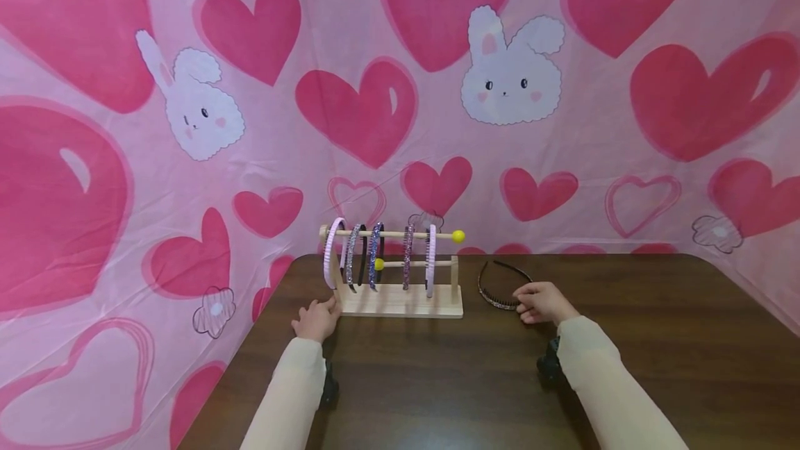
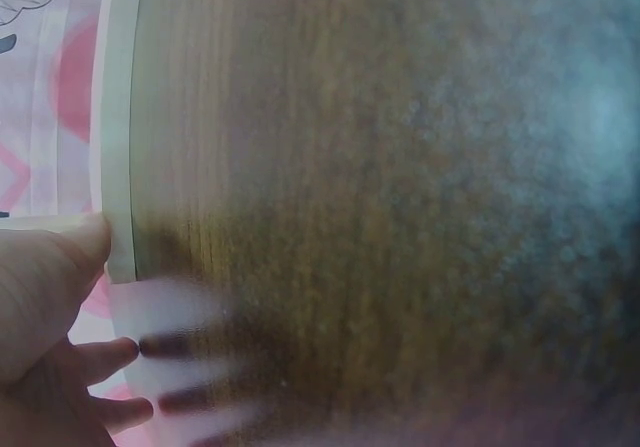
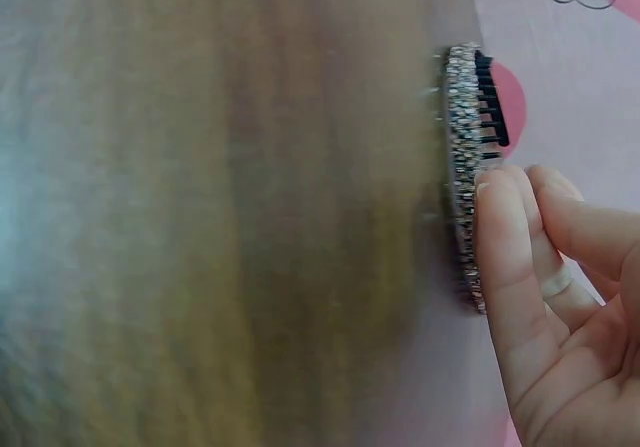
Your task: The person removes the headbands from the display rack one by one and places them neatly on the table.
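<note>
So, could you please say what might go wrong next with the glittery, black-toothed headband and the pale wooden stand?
The right hand pinches the headband at one spot, so it might twist or slip if lifted. Its black comb teeth could snag on the hanging glittery and lilac headbands. The left hand touches one end of the stand, which may shift if bumped.

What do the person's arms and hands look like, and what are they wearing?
The arms have long, plain cream sleeves that end near the wrists. A small black gadget sits under the left wrist, and another under the right. The left hand and right hand wear no gloves.
</note>
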A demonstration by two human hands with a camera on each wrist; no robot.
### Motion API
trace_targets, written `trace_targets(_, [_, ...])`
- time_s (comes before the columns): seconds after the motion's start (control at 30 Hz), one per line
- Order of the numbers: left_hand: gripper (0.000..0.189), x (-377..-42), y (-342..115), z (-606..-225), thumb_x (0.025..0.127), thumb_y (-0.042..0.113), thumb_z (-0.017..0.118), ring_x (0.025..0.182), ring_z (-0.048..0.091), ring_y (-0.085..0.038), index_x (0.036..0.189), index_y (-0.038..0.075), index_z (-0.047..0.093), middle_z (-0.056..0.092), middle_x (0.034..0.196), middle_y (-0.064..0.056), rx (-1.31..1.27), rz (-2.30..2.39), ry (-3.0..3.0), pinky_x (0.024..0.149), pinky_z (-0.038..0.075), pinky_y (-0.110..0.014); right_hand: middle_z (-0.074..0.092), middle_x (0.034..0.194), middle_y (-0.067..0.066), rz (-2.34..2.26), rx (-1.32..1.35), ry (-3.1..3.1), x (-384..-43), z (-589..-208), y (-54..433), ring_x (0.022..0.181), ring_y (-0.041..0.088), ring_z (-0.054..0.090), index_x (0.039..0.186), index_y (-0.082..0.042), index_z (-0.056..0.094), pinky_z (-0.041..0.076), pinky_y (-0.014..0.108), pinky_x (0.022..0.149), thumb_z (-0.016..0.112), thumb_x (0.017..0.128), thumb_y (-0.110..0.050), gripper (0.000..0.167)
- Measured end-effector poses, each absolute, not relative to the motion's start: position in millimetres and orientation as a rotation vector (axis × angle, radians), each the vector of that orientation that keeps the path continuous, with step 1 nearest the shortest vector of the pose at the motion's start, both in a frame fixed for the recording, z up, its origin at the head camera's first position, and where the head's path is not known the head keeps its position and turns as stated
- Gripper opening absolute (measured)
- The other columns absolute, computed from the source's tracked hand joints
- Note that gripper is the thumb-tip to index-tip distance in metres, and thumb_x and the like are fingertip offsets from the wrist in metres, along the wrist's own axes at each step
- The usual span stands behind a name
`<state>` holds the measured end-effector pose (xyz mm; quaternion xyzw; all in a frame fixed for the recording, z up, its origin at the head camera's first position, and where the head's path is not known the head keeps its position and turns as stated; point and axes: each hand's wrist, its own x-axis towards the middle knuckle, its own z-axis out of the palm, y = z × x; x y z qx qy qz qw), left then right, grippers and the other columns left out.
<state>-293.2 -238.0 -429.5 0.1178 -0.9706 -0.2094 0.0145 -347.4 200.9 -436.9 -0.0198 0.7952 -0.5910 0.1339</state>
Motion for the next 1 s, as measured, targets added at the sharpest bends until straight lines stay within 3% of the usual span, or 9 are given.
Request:
trace_targets(0.17, [0.045, -292.5, -237.5, -428.9, 0.095, 0.028, 0.05, 0.115, 0.032, -0.051, 0.135, 0.007, 0.046, 0.036, 0.134, -0.031, 0.363, -0.655, -3.023, 0.089, 0.024, -0.065, 0.06, 0.071, 0.009, -1.731, -0.113, 2.308, -350.1, -427.6, 202.9, 0.056, 0.015, 0.059, 0.123, 0.017, 0.042, 0.053, 0.031, 0.056, 0.042, 0.096, -0.002, 0.033])
trace_targets(0.33, [0.045, -293.1, -237.1, -430.0, 0.094, 0.028, 0.05, 0.115, 0.033, -0.051, 0.134, 0.007, 0.047, 0.037, 0.133, -0.032, 0.36, -0.649, -3.02, 0.089, 0.025, -0.065, 0.059, 0.081, 0.016, -1.702, -0.142, 2.346, -351.1, -413.1, 205.5, 0.059, 0.017, 0.059, 0.13, 0.014, 0.037, 0.053, 0.033, 0.059, 0.046, 0.096, -0.006, 0.04])
trace_targets(0.5, [0.045, -294.0, -237.0, -430.3, 0.094, 0.029, 0.05, 0.115, 0.033, -0.051, 0.134, 0.008, 0.047, 0.037, 0.133, -0.032, 0.363, -0.645, -3.019, 0.089, 0.025, -0.065, 0.056, 0.088, 0.02, -1.715, -0.212, 2.346, -353.0, -396.1, 207.7, 0.064, 0.022, 0.06, 0.132, 0.012, 0.034, 0.053, 0.036, 0.062, 0.048, 0.096, -0.008, 0.044])
trace_targets(0.73, [0.045, -293.7, -237.4, -429.5, 0.094, 0.028, 0.05, 0.116, 0.032, -0.051, 0.135, 0.008, 0.047, 0.036, 0.134, -0.031, 0.37, -0.655, -3.022, 0.09, 0.024, -0.065, 0.055, 0.085, 0.014, -1.703, -0.333, 2.377, -355.6, -368.8, 204.7, 0.066, 0.024, 0.059, 0.134, 0.011, 0.033, 0.053, 0.037, 0.062, 0.049, 0.095, -0.007, 0.046])
trace_targets(1.0, [0.046, -292.9, -237.8, -430.1, 0.095, 0.029, 0.049, 0.119, 0.029, -0.051, 0.136, 0.01, 0.045, 0.034, 0.136, -0.031, 0.38, -0.666, -3.023, 0.091, 0.023, -0.065, 0.054, 0.098, 0.02, -1.64, -0.406, 2.451, -356.9, -339.6, 196.8, 0.069, 0.023, 0.061, 0.136, 0.009, 0.033, 0.053, 0.04, 0.066, 0.05, 0.095, -0.008, 0.048])
